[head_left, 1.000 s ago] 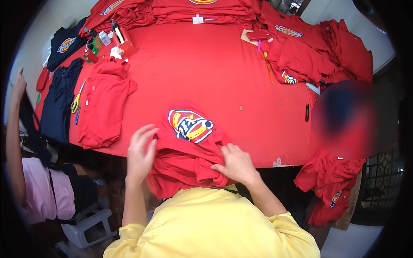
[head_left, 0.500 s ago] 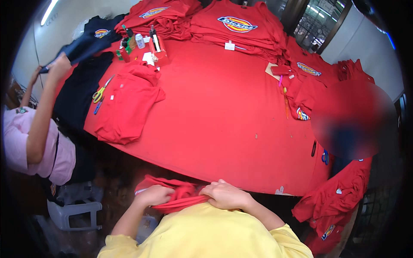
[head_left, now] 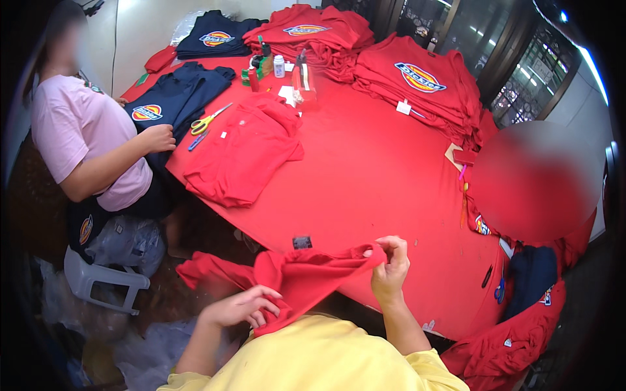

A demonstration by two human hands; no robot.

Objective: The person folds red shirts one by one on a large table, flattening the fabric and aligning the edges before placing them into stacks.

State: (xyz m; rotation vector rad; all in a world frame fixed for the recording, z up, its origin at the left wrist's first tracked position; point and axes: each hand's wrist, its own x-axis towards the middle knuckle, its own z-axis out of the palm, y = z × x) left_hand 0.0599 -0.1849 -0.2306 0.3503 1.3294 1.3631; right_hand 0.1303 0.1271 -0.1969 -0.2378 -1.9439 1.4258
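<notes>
A crumpled red shirt (head_left: pixel 306 277) hangs over the table's near edge, just in front of my yellow top. A small black label (head_left: pixel 302 242) shows at its upper edge. My right hand (head_left: pixel 390 270) is raised and closed, pinching one corner of the shirt between thumb and fingers and drawing the cloth taut. Against the shirt's lower part lies my left hand (head_left: pixel 244 307), its fingers loosely bent and apart, touching the cloth. Another fold of the shirt trails off to the left beyond that hand.
The red-covered table (head_left: pixel 365 189) bears a folded red shirt (head_left: pixel 244 153), yellow-handled scissors (head_left: pixel 203 124) and shirt stacks (head_left: pixel 417 81) at the back. A co-worker in pink (head_left: pixel 98 130) handles a navy shirt (head_left: pixel 173 107) at left. A grey stool (head_left: pixel 98 277) stands below.
My right hand has lifted a corner of the red shirt up and rightward; my left hand's fingers have loosened. The co-worker's raised navy cloth is down on the table. The view has shifted.
</notes>
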